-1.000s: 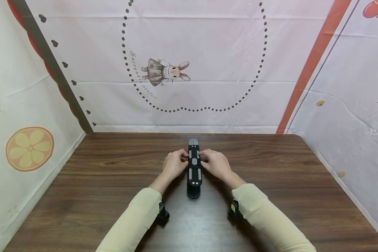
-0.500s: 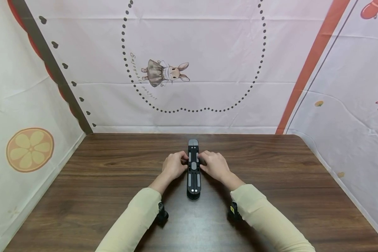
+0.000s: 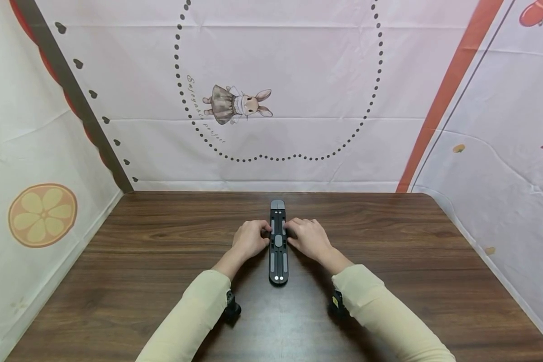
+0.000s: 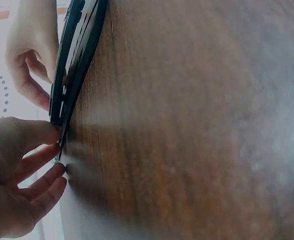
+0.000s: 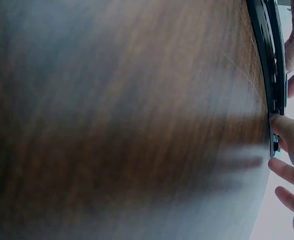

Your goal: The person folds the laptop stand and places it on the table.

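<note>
A slim black folding laptop stand (image 3: 278,254) with grey pads and rounded ends lies lengthwise on the table, pointing away from me. Its upper layer sits close over the lower one, and a narrow gap between them shows in the left wrist view. My left hand (image 3: 251,238) holds the stand's left edge with thumb and fingers, a little beyond its middle. Opposite, my right hand (image 3: 310,238) grips the right edge at about the same height. In the right wrist view the stand (image 5: 268,55) runs along the upper right, with my right thumb against its side.
The stand rests on a dark wood-grain table (image 3: 172,221). A printed white cloth (image 3: 317,90) hangs behind and along both sides. A small black camera (image 3: 232,306) is strapped at the left wrist, and another camera (image 3: 337,303) at the right.
The near end of the stand's upper layer has come down and toward me, now covering the lower layer almost fully. Both hands have stayed at its sides, shifting very slightly toward me.
</note>
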Demonstrator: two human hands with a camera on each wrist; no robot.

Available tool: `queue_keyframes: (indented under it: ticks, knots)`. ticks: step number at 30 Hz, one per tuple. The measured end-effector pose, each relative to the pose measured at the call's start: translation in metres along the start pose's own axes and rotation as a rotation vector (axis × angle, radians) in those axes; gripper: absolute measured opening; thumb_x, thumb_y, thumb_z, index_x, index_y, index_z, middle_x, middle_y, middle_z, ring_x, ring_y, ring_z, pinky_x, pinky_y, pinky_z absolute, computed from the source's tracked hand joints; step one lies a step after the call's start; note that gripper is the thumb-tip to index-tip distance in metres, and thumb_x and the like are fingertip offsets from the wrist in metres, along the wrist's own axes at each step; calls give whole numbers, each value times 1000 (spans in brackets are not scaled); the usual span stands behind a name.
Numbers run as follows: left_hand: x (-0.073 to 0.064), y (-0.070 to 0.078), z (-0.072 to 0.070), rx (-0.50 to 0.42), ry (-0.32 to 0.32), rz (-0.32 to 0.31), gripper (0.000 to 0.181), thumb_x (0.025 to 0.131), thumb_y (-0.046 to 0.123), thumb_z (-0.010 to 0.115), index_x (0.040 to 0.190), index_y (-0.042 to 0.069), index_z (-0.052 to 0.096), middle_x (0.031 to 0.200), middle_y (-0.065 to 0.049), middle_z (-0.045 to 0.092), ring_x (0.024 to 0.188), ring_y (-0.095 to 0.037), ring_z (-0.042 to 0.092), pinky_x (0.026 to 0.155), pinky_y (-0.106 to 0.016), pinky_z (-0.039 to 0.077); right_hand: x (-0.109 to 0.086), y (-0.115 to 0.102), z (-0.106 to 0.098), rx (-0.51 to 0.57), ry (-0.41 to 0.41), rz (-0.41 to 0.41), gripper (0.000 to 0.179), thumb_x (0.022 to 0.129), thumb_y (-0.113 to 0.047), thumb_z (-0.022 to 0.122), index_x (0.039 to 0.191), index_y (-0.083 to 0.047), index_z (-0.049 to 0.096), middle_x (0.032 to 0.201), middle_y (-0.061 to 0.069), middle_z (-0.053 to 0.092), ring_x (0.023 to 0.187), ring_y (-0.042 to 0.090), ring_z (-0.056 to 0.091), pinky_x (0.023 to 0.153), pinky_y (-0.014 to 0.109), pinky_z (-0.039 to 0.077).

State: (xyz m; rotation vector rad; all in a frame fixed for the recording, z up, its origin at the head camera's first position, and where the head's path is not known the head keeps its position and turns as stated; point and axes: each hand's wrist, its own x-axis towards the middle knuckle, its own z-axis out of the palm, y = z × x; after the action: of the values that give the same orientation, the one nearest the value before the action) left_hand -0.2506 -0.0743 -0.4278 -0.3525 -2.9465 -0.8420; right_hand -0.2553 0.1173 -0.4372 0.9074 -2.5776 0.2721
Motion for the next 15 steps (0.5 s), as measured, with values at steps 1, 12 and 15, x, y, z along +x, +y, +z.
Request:
queue_keyframes:
  ticks: [1,12,15]
  knots:
    - [0,0,0,6,1,2,20,76,11,72,95,15,69,92,-1,68,80,-15,60,68,-34,48,0,0,0,2,-4,1,33,79,-20,72,109,-11,65,107,3,66,92,23,64,79,43,49]
    - [-7,-2,-2,73,0,29,22,82,18,66,103,15,69,105,0,67,97,-19,57,78,-39,48,-3,-3,-8,79,-139,43,38,88,-29,61,122,-11,59,121,7,61,106,27,59,82,48,46]
    - [-9,-2,-5,96,-31,58,28,83,22,66,111,15,67,115,-1,64,107,-21,54,87,-41,46,-4,-1,-13,123,-198,44,44,88,-31,61,127,-12,55,126,7,58,111,28,57,85,50,45]
